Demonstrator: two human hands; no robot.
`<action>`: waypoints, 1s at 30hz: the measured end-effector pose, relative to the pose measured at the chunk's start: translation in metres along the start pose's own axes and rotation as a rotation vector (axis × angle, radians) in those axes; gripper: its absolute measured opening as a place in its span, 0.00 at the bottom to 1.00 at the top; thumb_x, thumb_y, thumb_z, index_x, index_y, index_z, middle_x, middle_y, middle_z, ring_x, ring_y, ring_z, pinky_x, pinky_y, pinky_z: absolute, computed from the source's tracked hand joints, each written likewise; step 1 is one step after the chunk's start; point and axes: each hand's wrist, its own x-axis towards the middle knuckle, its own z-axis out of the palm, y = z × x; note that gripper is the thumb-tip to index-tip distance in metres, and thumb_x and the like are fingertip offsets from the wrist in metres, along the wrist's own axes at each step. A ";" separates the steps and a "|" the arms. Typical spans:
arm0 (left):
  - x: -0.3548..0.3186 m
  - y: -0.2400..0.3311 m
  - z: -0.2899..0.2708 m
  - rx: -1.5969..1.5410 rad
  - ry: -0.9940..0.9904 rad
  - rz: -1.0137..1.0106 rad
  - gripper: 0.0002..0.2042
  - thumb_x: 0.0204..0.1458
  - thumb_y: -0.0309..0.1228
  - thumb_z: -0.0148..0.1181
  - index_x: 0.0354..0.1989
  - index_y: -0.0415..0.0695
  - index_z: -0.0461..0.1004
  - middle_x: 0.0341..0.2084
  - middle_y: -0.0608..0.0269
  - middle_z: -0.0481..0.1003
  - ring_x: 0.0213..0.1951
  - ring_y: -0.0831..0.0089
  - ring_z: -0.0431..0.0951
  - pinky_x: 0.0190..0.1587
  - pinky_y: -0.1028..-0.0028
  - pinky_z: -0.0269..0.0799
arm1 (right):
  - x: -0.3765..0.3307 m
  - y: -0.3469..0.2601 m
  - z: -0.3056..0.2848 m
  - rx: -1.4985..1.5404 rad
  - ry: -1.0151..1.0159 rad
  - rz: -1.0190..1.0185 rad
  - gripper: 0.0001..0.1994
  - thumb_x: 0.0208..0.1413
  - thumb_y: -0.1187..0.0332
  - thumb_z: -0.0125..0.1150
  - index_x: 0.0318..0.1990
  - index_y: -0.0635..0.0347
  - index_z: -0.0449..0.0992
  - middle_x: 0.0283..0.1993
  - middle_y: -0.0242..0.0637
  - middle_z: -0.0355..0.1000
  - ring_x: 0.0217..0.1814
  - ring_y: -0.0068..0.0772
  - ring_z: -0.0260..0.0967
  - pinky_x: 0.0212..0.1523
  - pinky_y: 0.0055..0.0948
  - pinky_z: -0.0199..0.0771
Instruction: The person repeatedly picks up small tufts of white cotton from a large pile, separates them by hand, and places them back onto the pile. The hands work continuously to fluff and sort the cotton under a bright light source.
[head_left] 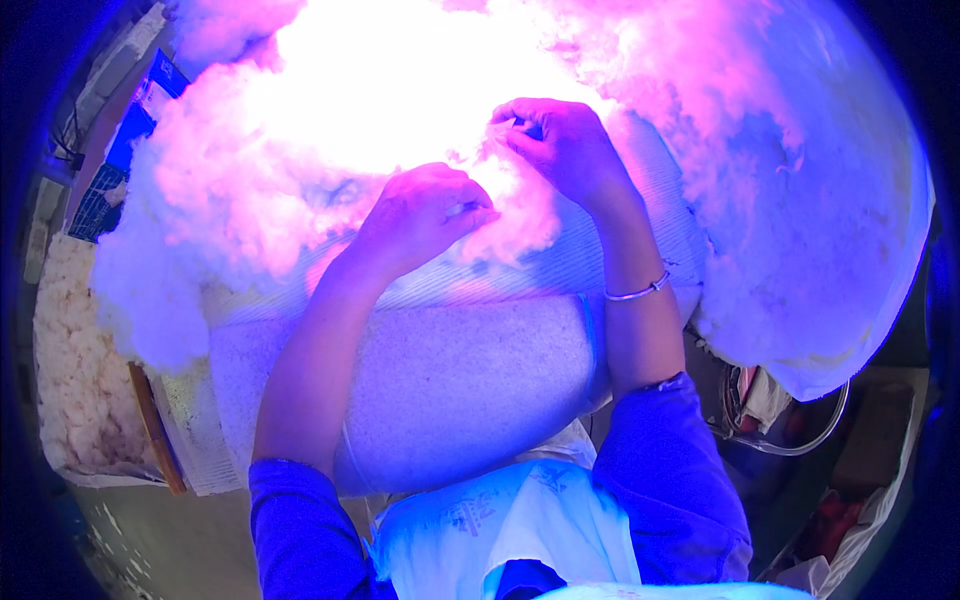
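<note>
"Starting with the largest thing, what do you see?"

"A broad, cloud-like heap of loose white fibre, tinted pink and violet by the light. It spreads over the top and centre of the view, and glare bleaches out its middle."

"What shows beneath and in front of it?"

"A whitish, finely ribbed, fabric-looking surface shows beneath it. Nearer the body sits a pale, rounded, cushion-like bulk; whether that is padding or a wrapped roll, I cannot tell."

"And the hands?"

"The bare left hand is at the near side of the heap, thumb and fingertips drawn together; I cannot tell whether fibre is caught there. The bare right hand is farther out, and its thumb and forefinger look pinched on a wisp of the fibre."

"Which step is that?"

"Fine fingertip work, I'd judge: teasing at the small, fluffy, pinkish-white tuft that lies just beside the left fingertips and below the right hand."

"So what does the next move call for?"

"Probably a light, sure pinch from both hands, then a slow, even pull, so the strands loosen rather than tear."
</note>
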 end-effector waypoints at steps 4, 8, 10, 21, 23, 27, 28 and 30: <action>0.000 -0.001 -0.002 0.004 -0.006 -0.039 0.08 0.44 0.35 0.64 0.27 0.44 0.78 0.23 0.60 0.76 0.29 0.63 0.77 0.36 0.65 0.72 | 0.004 0.011 0.013 -0.092 0.056 -0.046 0.10 0.48 0.66 0.60 0.34 0.62 0.78 0.28 0.43 0.75 0.30 0.32 0.75 0.33 0.29 0.73; 0.000 0.004 -0.004 -0.012 -0.033 -0.122 0.11 0.45 0.37 0.64 0.33 0.45 0.77 0.25 0.60 0.76 0.30 0.64 0.78 0.37 0.67 0.72 | 0.009 0.017 0.021 -0.224 0.053 -0.016 0.08 0.48 0.66 0.58 0.27 0.62 0.75 0.25 0.44 0.72 0.27 0.43 0.71 0.31 0.35 0.71; 0.000 0.004 -0.003 -0.043 -0.037 -0.220 0.14 0.45 0.37 0.64 0.38 0.45 0.75 0.26 0.59 0.77 0.31 0.66 0.78 0.37 0.68 0.73 | 0.010 0.017 0.021 -0.294 0.077 -0.057 0.07 0.47 0.66 0.59 0.29 0.61 0.76 0.27 0.44 0.72 0.28 0.40 0.72 0.31 0.34 0.71; -0.001 -0.016 0.004 -0.250 0.218 -0.281 0.14 0.48 0.30 0.59 0.44 0.40 0.73 0.30 0.55 0.77 0.33 0.65 0.78 0.36 0.68 0.73 | 0.003 -0.022 0.018 0.121 -0.173 -0.246 0.07 0.48 0.73 0.61 0.37 0.60 0.78 0.28 0.39 0.73 0.30 0.35 0.73 0.34 0.28 0.74; 0.000 -0.017 0.001 -0.270 0.186 -0.357 0.12 0.48 0.31 0.59 0.40 0.41 0.75 0.28 0.54 0.77 0.32 0.65 0.79 0.35 0.68 0.72 | 0.003 -0.024 0.018 0.182 -0.134 -0.199 0.06 0.50 0.73 0.60 0.36 0.62 0.77 0.28 0.38 0.73 0.30 0.31 0.73 0.34 0.26 0.74; 0.000 -0.015 -0.002 -0.253 0.183 -0.328 0.09 0.49 0.32 0.60 0.35 0.41 0.76 0.22 0.57 0.75 0.28 0.68 0.75 0.32 0.69 0.70 | 0.005 -0.022 0.011 0.453 -0.067 -0.013 0.05 0.54 0.72 0.58 0.35 0.64 0.76 0.29 0.33 0.73 0.32 0.23 0.71 0.35 0.23 0.73; 0.000 -0.014 -0.002 -0.152 0.169 -0.274 0.09 0.49 0.33 0.60 0.34 0.41 0.76 0.21 0.60 0.73 0.25 0.71 0.73 0.30 0.71 0.68 | 0.006 -0.022 0.008 0.658 0.010 0.004 0.06 0.56 0.71 0.57 0.36 0.66 0.76 0.29 0.30 0.72 0.32 0.19 0.69 0.35 0.21 0.72; -0.002 -0.013 0.000 -0.052 0.157 -0.267 0.10 0.49 0.35 0.61 0.31 0.41 0.75 0.16 0.61 0.69 0.21 0.73 0.68 0.28 0.71 0.66 | 0.010 -0.021 -0.002 0.790 0.250 -0.048 0.06 0.56 0.72 0.57 0.37 0.64 0.75 0.31 0.32 0.73 0.31 0.19 0.70 0.34 0.21 0.72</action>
